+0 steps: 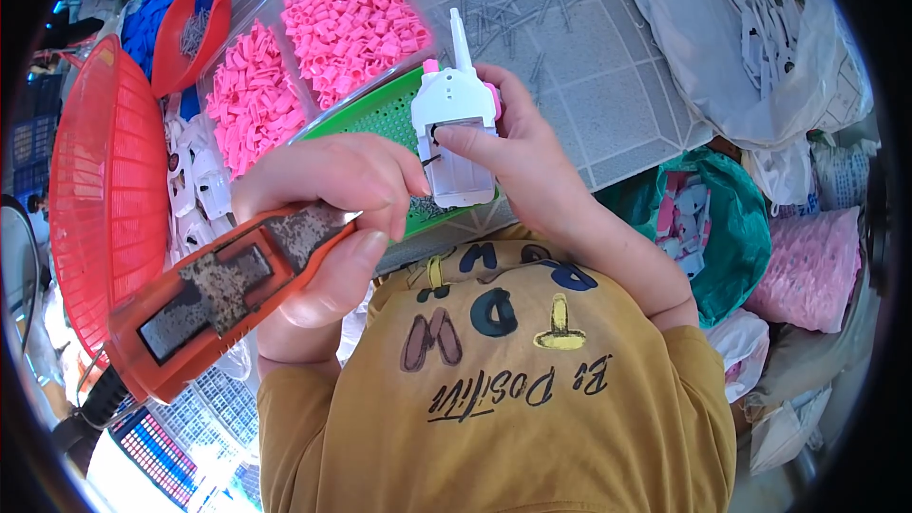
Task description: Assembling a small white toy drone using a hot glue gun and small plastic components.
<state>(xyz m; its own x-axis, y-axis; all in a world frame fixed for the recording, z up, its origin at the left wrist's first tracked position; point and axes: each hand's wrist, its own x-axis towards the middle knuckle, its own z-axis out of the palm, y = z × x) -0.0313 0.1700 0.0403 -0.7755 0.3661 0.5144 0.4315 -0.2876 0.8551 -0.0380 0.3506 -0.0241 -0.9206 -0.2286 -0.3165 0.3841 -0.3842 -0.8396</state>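
Note:
My left hand [328, 195] is wrapped round a chunky orange hand tool [204, 299] with worn, grey-speckled patches and a black end. Its fingertips come close to a white plastic toy housing [461, 171] with a long narrow antenna-like tip and pink parts at its sides. A thin dark piece shows between those fingertips and the housing; its kind I cannot make out. My right hand [522, 147] grips the housing from the right, the thumb pressed by a small black round part in its open recess. Below the housing lies a green perforated basket [366, 114].
Clear trays of small pink plastic parts [356, 24] stand at the far left. Nearby are a red scoop [195, 33], a large red basket [109, 190] and white housings [199, 180]. Screws [518, 0] lie scattered on the grey table [608, 95]. A green bag [736, 228] sits at right.

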